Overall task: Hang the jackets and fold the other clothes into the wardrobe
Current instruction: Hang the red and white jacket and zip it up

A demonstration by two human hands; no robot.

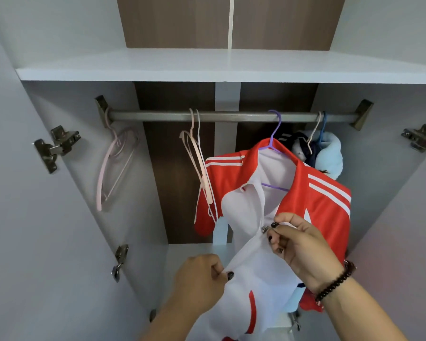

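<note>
A red and white track jacket (pixel 315 203) with white shoulder stripes hangs on a purple hanger (pixel 274 134) from the metal wardrobe rail (pixel 231 116). Its front is partly open, showing the white lining. My right hand (pixel 298 244) pinches the zipper pull at the jacket's front, mid-chest. My left hand (pixel 202 279) grips the white front panel lower down and pulls it taut. Behind the jacket, at the rail's right end, hang a dark garment (pixel 298 143) and a light blue one (pixel 330 156).
Empty pink hangers (pixel 116 166) hang at the rail's left end, and two more pale hangers (pixel 197 163) hang near the middle, touching the jacket's left sleeve. A white shelf (pixel 207 67) runs above the rail. Open wardrobe doors with metal hinges (pixel 54 146) flank both sides.
</note>
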